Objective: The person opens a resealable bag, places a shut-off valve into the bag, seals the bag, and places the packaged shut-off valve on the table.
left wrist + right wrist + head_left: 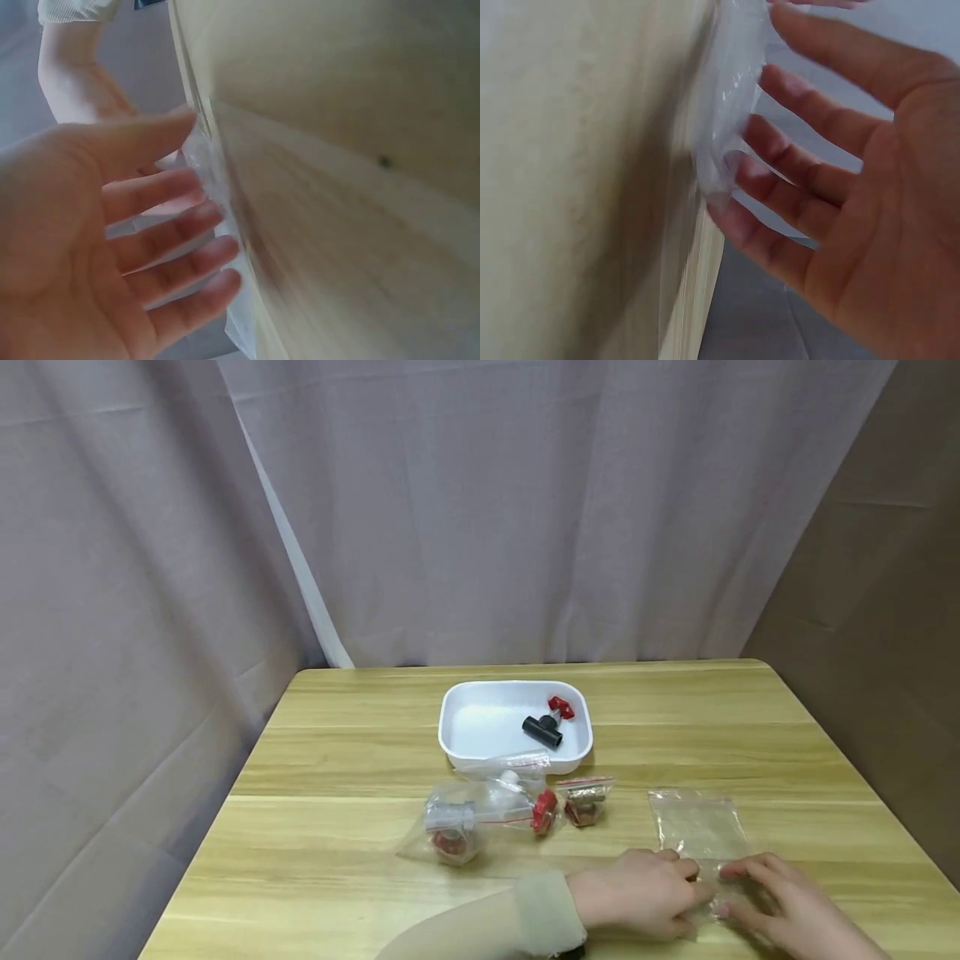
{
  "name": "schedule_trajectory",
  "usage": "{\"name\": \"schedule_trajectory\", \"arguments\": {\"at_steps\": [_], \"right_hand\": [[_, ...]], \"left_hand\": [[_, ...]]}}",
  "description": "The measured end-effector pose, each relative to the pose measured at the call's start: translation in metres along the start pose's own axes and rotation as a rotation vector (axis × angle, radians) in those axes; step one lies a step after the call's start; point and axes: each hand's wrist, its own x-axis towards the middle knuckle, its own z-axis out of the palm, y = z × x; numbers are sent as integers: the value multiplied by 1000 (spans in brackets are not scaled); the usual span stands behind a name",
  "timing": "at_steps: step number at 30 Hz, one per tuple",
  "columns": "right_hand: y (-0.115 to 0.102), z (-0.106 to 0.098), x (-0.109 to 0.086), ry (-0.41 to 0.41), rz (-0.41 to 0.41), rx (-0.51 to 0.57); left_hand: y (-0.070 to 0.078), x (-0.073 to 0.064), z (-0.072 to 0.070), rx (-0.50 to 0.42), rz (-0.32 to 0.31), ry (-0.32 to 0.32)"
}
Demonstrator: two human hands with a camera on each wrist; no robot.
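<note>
A clear zip bag (697, 820) lies flat at the right front of the table. Over its near part is my left hand (645, 893), fingers loosely bent. My right hand (795, 906) reaches in from the right, thumb and fingers spread apart at the bag's near right side. In the left wrist view the left palm (60, 255) faces the camera with relaxed fingers beside the plastic. The right wrist view has right fingertips touching the crinkled bag (731, 82), none visibly curled round it. What the bag contains cannot be made out.
At the back centre, a white tray (480, 758) holds a black tee valve (543, 732) with a red handle. Before it lie bagged fittings: a grey one with red (452, 831), a white one with a red handle (545, 812), and a small brass-coloured one (585, 803).
</note>
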Motion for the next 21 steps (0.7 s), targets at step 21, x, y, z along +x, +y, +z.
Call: {"name": "schedule_trajectory", "arguments": {"at_steps": [21], "right_hand": [[6, 3, 0, -159, -42, 19]], "left_hand": [[1, -1, 0, -10, -7, 24]]}}
